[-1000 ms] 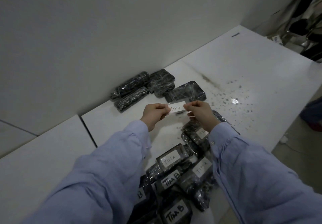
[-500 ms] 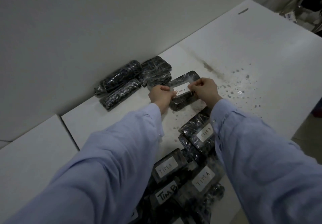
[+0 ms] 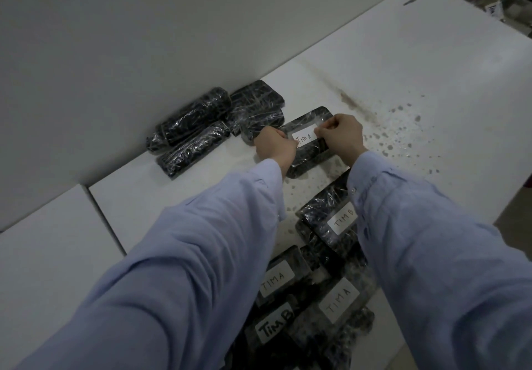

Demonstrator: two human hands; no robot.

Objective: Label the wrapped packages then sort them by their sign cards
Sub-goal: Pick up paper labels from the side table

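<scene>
The white table [image 3: 403,67] runs along a wall [image 3: 144,38]. Its bare, speckled top lies open to the right of the hands. Near the body is a pile [image 3: 339,222] of labelled packages, and unlabelled rolls [image 3: 198,127] sit against the wall. Between them, apart from the pile and just beside the rolls, lies one package [image 3: 309,158]. The left hand [image 3: 275,146] and right hand [image 3: 342,136], fingers curled, pinch opposite ends of the label [image 3: 305,138], marked TIM A, on the package's top.

Your single head camera looks forward and down, close over the table [image 3: 403,81]. Your left hand [image 3: 273,146] and right hand [image 3: 342,136] meet at the label [image 3: 306,138] just above centre. The wall [image 3: 115,38], probably close in this dim light, fills 9 to 12 o'clock.
</scene>
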